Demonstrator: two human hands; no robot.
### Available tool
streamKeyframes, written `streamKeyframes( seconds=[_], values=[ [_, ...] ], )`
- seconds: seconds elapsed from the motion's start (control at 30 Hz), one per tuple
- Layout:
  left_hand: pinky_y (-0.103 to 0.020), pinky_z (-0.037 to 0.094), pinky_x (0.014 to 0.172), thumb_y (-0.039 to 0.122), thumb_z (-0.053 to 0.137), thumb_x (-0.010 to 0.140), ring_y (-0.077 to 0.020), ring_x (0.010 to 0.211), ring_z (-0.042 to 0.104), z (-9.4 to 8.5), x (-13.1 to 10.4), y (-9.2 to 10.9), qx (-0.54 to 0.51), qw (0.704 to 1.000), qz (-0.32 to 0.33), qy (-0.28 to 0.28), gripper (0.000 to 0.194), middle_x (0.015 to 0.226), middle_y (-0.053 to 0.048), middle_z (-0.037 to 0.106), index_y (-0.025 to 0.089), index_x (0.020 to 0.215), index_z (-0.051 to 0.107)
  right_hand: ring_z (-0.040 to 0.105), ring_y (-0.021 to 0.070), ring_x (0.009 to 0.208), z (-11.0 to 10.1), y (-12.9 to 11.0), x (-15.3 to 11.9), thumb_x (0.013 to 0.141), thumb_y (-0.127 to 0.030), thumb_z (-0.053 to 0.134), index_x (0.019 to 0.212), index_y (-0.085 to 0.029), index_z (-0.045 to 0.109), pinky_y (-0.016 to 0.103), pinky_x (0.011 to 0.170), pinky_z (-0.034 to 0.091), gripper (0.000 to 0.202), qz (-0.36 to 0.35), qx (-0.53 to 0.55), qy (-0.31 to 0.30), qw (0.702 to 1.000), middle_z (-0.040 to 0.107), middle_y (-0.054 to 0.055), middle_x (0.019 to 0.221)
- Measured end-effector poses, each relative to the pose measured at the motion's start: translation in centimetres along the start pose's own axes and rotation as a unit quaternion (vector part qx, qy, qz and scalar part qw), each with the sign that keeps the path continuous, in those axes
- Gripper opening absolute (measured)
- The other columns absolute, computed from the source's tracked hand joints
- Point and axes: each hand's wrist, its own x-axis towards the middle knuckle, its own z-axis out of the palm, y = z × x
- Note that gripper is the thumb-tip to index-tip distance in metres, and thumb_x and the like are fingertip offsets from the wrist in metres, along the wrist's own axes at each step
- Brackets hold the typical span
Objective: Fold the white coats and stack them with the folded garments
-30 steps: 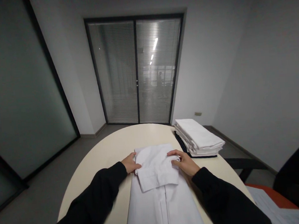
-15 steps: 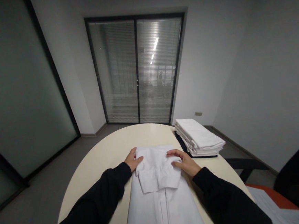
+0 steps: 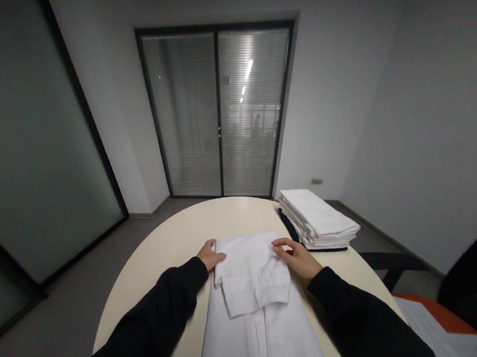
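A white shirt (image 3: 286, 337) lies lengthwise on the round table, its placket running down the middle toward me. At its far end a cloth section with a cuff-like hem is folded over on top, rumpled on the right. My left hand (image 3: 210, 256) grips the far left corner of this fold, thumb on top and fingers at the edge. At the far right edge, my right hand (image 3: 298, 259) pinches the cloth between thumb and fingertips. Some of the left fingers are hidden by the cloth.
The cream round table (image 3: 146, 263) carries a stack of folded white cloths (image 3: 318, 213) at the back right, with a dark item (image 3: 288, 227) beneath. A black chair (image 3: 472, 270) stands on the right, near white papers (image 3: 436, 328) on an orange surface (image 3: 443, 316).
The folded section has slid slightly toward me, its hem now lower on the shirt. My right fingertips have shifted a little right, to the cloth's edge; my left hand has moved slightly left.
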Motion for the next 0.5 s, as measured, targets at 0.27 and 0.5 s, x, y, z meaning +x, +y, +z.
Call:
streamKeyframes(
  seconds=[0.27, 0.5],
  values=[
    [-0.033, 0.048, 0.061, 0.042, 0.073, 0.068, -0.0237, 0.057, 0.064, -1.4, 0.4, -2.2, 0.176, 0.983, 0.056, -0.019, 0.106, 0.078, -0.011, 0.07, 0.003, 0.147, 0.015, 0.044, 0.0129, 0.031, 0.6, -1.2, -1.1, 0.072, -0.07, 0.058, 0.101, -0.023, 0.041, 0.023, 0.03, 0.028, 0.058, 0.224, -0.012, -0.004, 0.974, 0.052, -0.005, 0.049],
    [-0.033, 0.044, 0.092, 0.022, 0.077, 0.061, -0.0282, 0.104, 0.062, -0.7, 2.4, -2.2, 0.14, 0.985, 0.096, 0.014, 0.094, 0.12, -0.02, 0.061, 0.005, 0.141, 0.031, 0.06, 0.0152, 0.057, 1.9, 2.0, -0.4, 0.067, -0.047, 0.072, 0.109, -0.023, 0.037, 0.027, 0.051, 0.046, 0.06, 0.129, 0.103, -0.017, 0.986, 0.063, -0.001, 0.071]
  ],
)
